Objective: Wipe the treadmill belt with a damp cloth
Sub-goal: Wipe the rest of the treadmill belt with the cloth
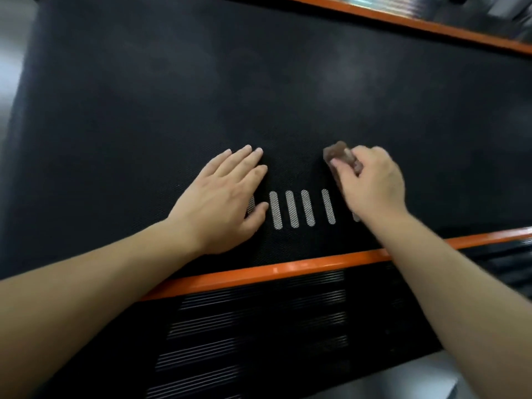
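The black textured treadmill belt (201, 96) fills most of the view. My left hand (224, 197) lies flat on it, palm down, fingers apart, holding nothing. To its right, my right hand (374, 182) is closed on a small bunched brown cloth (338, 154), which sticks out past the fingertips and presses on the belt. Several white mesh-patterned stripes (292, 208) are printed on the belt between the two hands; my left hand covers part of one.
An orange strip (288, 269) borders the belt's near edge, with a black ribbed side rail (259, 326) below it. Another orange strip (403, 21) runs along the far edge at the top right. Grey floor (8, 67) shows at the left.
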